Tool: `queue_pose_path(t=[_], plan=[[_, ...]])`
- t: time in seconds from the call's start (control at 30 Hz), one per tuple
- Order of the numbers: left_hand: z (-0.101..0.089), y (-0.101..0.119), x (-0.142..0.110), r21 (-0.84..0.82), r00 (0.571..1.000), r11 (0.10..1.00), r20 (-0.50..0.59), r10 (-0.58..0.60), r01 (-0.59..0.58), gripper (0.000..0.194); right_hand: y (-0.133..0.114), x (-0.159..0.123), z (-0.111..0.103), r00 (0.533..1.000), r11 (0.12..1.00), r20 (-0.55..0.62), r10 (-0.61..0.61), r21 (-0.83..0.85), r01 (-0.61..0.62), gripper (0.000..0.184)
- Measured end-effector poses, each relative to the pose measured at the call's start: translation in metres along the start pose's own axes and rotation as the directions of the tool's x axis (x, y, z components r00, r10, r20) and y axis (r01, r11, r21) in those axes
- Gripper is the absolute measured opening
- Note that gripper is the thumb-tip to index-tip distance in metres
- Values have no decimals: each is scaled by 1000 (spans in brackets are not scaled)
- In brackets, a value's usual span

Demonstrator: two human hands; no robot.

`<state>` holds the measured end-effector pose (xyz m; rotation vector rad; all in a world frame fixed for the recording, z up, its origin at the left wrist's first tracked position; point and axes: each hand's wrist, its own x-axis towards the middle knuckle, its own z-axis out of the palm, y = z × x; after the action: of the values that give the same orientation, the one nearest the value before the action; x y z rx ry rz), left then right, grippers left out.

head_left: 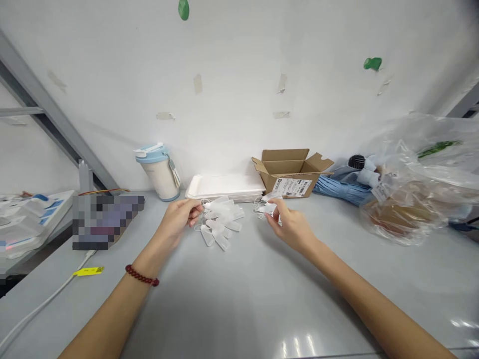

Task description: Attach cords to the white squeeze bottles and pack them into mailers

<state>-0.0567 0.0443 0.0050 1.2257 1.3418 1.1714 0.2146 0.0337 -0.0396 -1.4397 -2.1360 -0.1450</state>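
A fanned heap of translucent white tags (221,219) with thin string loops lies on the grey table (224,309). At the heap's left edge, my left hand (181,219) pinches the string end of one tag between thumb and forefinger. Its other fingers curl underneath. My right hand (294,227) is at a smaller group of the same tags (266,207), in front of the cardboard box. Its thumb and forefinger are apart, close to these tags, and partly cover them.
Behind the tags lie a stack of white envelopes (224,187) and an open cardboard box (288,174). A blue-lidded cup (159,172) and a pixelated device (105,219) with a white cable (45,304) are left. Blue cords (342,189) and a clear plastic bag (407,199) are right.
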Motion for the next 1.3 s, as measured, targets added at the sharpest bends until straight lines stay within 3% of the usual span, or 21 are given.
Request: queue_pose_path(t=[0.2, 0.43, 0.6, 0.7, 0.8, 0.87, 0.97, 1.2, 1.3], plan=[[-17, -4, 9, 142, 985, 984, 119, -125, 108, 24, 13, 9, -12, 987, 961, 127, 101, -270, -63, 10], [-11, -15, 9, 299, 928, 947, 306, -214, 120, 35, 17, 8, -5, 988, 962, 151, 17, -272, 25, 18], [-10, -21, 14, 354, 957, 929, 217, -194, 108, 40, 18, 7, -2, 983, 964, 181, -1, -260, 49, 18], [-8, -23, 16, 496, 994, 868, 75, -78, 31, 40, 20, 7, -1, 983, 965, 185, 11, -260, 38, 19], [-1, -24, 11, 694, 984, 705, 27, 178, -146, 40, 22, 7, -1, 978, 967, 204, 29, -254, 24, 20], [7, -24, 4, 767, 952, 595, 65, 300, -240, 41, 23, 8, -2, 976, 971, 213, 36, -239, 16, 18], [20, -25, -7, 793, 917, 519, 123, 379, -321, 38, 22, 9, -6, 971, 976, 232, 49, -219, 3, 13], [37, -28, -22, 767, 877, 501, 164, 452, -402, 27, 17, 9, -9, 945, 968, 325, 36, -247, 48, 14], [42, -29, -26, 693, 776, 426, 316, 545, -582, 14, 16, 8, -7, 934, 968, 354, 48, -248, 45, 17]])
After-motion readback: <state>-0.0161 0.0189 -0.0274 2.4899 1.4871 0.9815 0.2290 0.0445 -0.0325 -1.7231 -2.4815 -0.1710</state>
